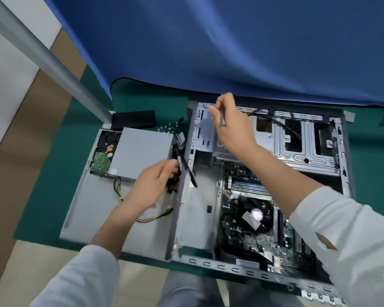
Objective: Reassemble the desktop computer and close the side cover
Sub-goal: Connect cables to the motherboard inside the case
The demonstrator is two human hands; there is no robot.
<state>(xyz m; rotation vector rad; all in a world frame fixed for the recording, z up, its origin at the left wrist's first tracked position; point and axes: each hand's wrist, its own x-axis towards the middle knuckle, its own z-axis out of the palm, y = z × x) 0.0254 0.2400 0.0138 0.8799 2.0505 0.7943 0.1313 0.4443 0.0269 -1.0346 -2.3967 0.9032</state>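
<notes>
The open grey computer case (208,261) lies flat on a green mat, with the motherboard (273,244) and its black CPU fan (256,214) showing inside. The side cover (93,209) lies flat to the left and carries the grey power supply (142,151) and a hard drive (104,151). My left hand (155,182) grips a bundle of black cables (175,180) at the case's left wall. My right hand (228,125) holds a thin grey tool (222,118) over the drive cage (297,142) at the case's far end.
A blue cloth (231,45) hangs over the far edge behind the case. A black box (133,118) and loose screws (167,127) lie beyond the power supply. A metal pole (42,54) slants at the left. Yellow wires (153,218) trail on the cover.
</notes>
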